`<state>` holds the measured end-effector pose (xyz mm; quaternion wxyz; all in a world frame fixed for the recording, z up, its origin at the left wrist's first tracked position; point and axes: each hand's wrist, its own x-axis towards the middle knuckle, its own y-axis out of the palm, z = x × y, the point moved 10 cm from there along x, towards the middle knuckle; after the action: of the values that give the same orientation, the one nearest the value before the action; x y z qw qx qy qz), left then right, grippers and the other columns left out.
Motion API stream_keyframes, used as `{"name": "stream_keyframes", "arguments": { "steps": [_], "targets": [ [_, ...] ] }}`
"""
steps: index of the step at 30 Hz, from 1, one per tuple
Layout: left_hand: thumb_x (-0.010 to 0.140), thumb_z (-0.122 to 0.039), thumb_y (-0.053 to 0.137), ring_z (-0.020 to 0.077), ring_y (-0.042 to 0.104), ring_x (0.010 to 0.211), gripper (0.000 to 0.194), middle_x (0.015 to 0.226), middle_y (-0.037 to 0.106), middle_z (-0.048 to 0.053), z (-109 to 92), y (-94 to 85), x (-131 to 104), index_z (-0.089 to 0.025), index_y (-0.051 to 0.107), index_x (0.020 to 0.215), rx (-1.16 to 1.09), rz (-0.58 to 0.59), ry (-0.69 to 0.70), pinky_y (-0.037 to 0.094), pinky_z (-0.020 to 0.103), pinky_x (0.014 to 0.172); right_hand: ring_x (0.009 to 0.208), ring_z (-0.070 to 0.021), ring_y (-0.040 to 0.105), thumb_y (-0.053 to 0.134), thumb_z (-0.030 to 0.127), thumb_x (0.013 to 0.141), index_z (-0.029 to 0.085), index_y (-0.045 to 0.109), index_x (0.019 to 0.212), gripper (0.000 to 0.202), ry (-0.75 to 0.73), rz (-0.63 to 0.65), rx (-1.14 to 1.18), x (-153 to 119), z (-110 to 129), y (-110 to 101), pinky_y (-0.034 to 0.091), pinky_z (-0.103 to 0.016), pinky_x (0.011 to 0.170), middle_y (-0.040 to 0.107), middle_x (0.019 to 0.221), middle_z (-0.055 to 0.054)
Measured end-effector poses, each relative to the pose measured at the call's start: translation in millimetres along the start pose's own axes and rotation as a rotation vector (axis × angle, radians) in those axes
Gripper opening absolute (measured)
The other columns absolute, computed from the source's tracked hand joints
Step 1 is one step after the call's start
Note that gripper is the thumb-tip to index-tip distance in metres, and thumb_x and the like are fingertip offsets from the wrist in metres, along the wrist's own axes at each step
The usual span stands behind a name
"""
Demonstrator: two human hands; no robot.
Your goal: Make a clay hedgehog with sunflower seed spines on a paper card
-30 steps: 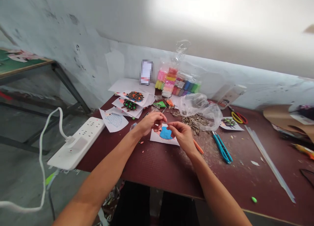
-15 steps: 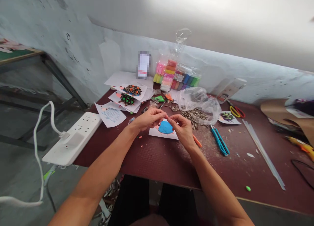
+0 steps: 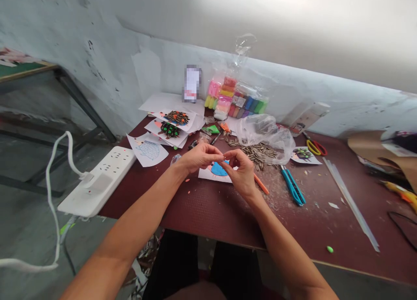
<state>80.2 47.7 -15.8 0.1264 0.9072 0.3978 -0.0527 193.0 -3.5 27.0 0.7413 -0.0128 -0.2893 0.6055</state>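
My left hand [image 3: 202, 157] is closed, thumb and fingertips pinched together above a small white paper [image 3: 208, 175]. Facing it, my right hand [image 3: 241, 169] is also in a pinch, its thumb and forefinger meeting the left fingertips. Whatever is between them is too small to make out. On the paper under the fingers lies a flat blue clay shape [image 3: 219, 169] with orange lines drawn below it, partly covered by my right hand. An orange pen-like stick [image 3: 261, 185] rests beside my right wrist. Striped sunflower seeds [image 3: 259, 154] are heaped just beyond the hands.
Seed-covered hedgehog pictures [image 3: 176, 118] and a hedgehog drawing [image 3: 148, 150] lie left. Behind are clay packs [image 3: 234, 101] and a plastic bag [image 3: 265, 133]. Rightward lie a blue cutter [image 3: 293, 187], scissors [image 3: 316, 148], clear sticks [image 3: 352, 204] and a glue gun [image 3: 402, 193]. A power strip [image 3: 97, 180] overhangs the left edge.
My right fingers have curled more and shifted slightly left, covering more of the blue clay. Both hands stay together over the paper, and the view has shifted a little.
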Motion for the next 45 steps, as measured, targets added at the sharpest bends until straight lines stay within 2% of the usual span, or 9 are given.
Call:
{"name": "stream_keyframes", "arguments": {
  "steps": [4, 12, 18, 23, 28, 32, 36, 41, 45],
  "targets": [
    [0.062, -0.053, 0.091, 0.0025, 0.028, 0.042, 0.046, 0.049, 0.044, -0.008, -2, -3.0, 0, -0.014, 0.068, 0.07, 0.021, -0.04, 0.009, 0.015, 0.021, 0.042, 0.061, -0.0114, 0.049, 0.076, 0.046, 0.083, 0.022, 0.069, 0.09, 0.026, 0.07, 0.027, 0.035, -1, -7, 2, 0.042, -0.026, 0.058, 0.066, 0.079, 0.001],
    [0.074, -0.058, 0.083, 0.0027, 0.026, 0.041, 0.049, 0.048, 0.039, -0.008, -6, -3.0, 0, -0.014, 0.063, 0.061, 0.119, -0.091, 0.061, 0.017, 0.02, 0.04, 0.06, -0.0116, 0.048, 0.076, 0.048, 0.082, 0.023, 0.071, 0.082, 0.026, 0.135, 0.004, 0.102, -2, -18, 1, 0.039, -0.026, 0.056, 0.065, 0.075, 0.001],
    [0.07, -0.044, 0.086, 0.0079, 0.049, 0.052, 0.035, 0.06, 0.062, 0.001, -3, -11.9, 2, -0.012, 0.076, 0.078, 0.165, -0.076, 0.082, 0.031, 0.019, 0.046, 0.061, -0.0116, 0.05, 0.077, 0.043, 0.082, 0.023, 0.072, 0.079, 0.021, 0.097, 0.025, 0.097, 0, -13, 1, 0.04, -0.026, 0.058, 0.067, 0.077, 0.001],
    [0.069, -0.046, 0.087, 0.0072, 0.046, 0.051, 0.036, 0.058, 0.06, -0.001, -8, -13.3, -2, -0.012, 0.073, 0.07, 0.159, -0.098, 0.09, 0.032, 0.02, 0.048, 0.064, -0.0131, 0.053, 0.075, 0.043, 0.083, 0.023, 0.074, 0.082, 0.02, 0.115, 0.053, 0.096, -1, -18, 3, 0.04, -0.026, 0.058, 0.069, 0.078, -0.001],
    [0.072, -0.045, 0.085, 0.0112, 0.058, 0.063, 0.035, 0.069, 0.069, 0.004, -16, -8.3, -8, -0.012, 0.076, 0.077, 0.183, -0.068, 0.12, 0.045, 0.022, 0.06, 0.063, -0.0132, 0.053, 0.076, 0.046, 0.083, 0.023, 0.074, 0.082, 0.023, 0.119, 0.038, 0.05, -2, -20, 2, 0.04, -0.026, 0.056, 0.07, 0.077, -0.001],
    [0.077, -0.043, 0.08, 0.0119, 0.059, 0.065, 0.031, 0.071, 0.071, 0.005, -19, -8.6, -8, -0.012, 0.079, 0.079, 0.264, -0.053, 0.155, 0.046, 0.023, 0.061, 0.063, -0.0137, 0.054, 0.073, 0.046, 0.086, 0.023, 0.074, 0.083, 0.023, 0.08, 0.037, -0.004, -2, -14, 1, 0.042, -0.027, 0.058, 0.07, 0.079, -0.002],
    [0.083, -0.038, 0.073, 0.0115, 0.056, 0.064, 0.027, 0.071, 0.069, 0.003, -14, -10.2, -3, -0.012, 0.079, 0.082, 0.331, -0.044, 0.135, 0.043, 0.023, 0.061, 0.066, -0.0146, 0.055, 0.07, 0.034, 0.09, 0.024, 0.074, 0.083, 0.013, -0.034, 0.038, -0.13, -7, 0, -1, 0.043, -0.028, 0.063, 0.067, 0.079, -0.001],
    [0.086, -0.029, 0.065, 0.0121, 0.055, 0.068, 0.02, 0.076, 0.067, 0.002, -20, -30.7, 0, -0.012, 0.076, 0.088, 0.426, -0.237, 0.207, 0.042, 0.024, 0.065, 0.074, -0.0164, 0.06, 0.065, 0.024, 0.093, 0.025, 0.075, 0.086, 0.012, -0.105, 0.183, -0.457, -26, 2, 15, 0.042, -0.028, 0.068, 0.066, 0.085, -0.003],
    [0.082, -0.029, 0.065, 0.013, 0.055, 0.066, 0.02, 0.07, 0.065, 0.002, -18, -27.1, 0, -0.012, 0.075, 0.079, 0.552, -0.199, 0.194, 0.04, 0.024, 0.063, 0.075, -0.018, 0.061, 0.062, 0.025, 0.095, 0.024, 0.073, 0.088, 0.014, -0.103, 0.269, -0.71, -38, -4, 28, 0.033, -0.028, 0.061, 0.068, 0.088, -0.006]
  ]
}}
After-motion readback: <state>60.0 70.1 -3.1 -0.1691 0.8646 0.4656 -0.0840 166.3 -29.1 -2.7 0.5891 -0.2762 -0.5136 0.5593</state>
